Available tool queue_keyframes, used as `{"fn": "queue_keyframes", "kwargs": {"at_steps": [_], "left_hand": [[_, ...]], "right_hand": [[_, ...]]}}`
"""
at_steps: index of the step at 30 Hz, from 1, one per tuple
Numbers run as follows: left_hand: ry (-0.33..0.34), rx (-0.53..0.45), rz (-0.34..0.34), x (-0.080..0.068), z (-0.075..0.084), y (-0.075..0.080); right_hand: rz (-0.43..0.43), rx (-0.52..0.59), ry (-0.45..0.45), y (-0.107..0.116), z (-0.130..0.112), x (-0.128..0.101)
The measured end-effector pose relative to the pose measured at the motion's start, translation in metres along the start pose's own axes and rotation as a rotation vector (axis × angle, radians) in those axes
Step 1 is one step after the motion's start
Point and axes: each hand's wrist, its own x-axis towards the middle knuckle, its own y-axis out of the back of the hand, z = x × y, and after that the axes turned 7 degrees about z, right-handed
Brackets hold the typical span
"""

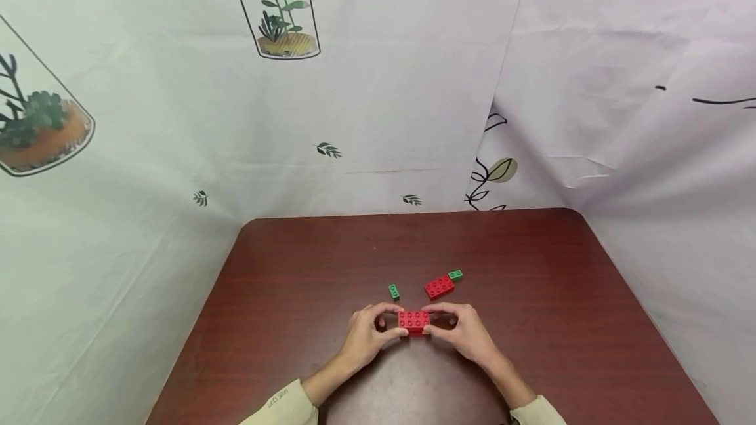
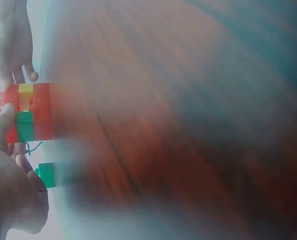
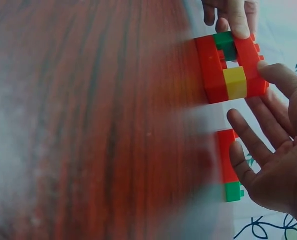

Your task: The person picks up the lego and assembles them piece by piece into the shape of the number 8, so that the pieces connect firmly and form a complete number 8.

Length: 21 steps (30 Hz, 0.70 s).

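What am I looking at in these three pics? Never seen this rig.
No machine: just a person's bare hands. The head camera gives the wide view, looking forward and down; each wrist camera gives a close, sideways view of that hand's work.

On the brown table, the left hand and right hand hold a brick stack between them: upper red brick, then green block and yellow block with a gap between, then lower red brick.

Beyond them lie a loose green brick and a spare red brick with a second green brick at its corner.
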Motion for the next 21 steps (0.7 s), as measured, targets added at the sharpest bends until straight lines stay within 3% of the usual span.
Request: {"fn": "queue_keyframes", "kwargs": {"at_steps": [8,14,21], "left_hand": [[0.005,-0.010,0.003,-0.0017,-0.0012,-0.0021],[-0.010,-0.016,0.002,-0.0023,-0.0031,-0.0030],[-0.023,-0.112,-0.033,0.0044,-0.0075,0.0043]], "right_hand": [[0.016,-0.017,0.052,-0.0007,0.0011,-0.0007],[0.010,-0.004,0.039,0.0006,-0.0002,-0.0023],[0.011,0.020,0.029,0.0003,0.0010,-0.0034]]}}
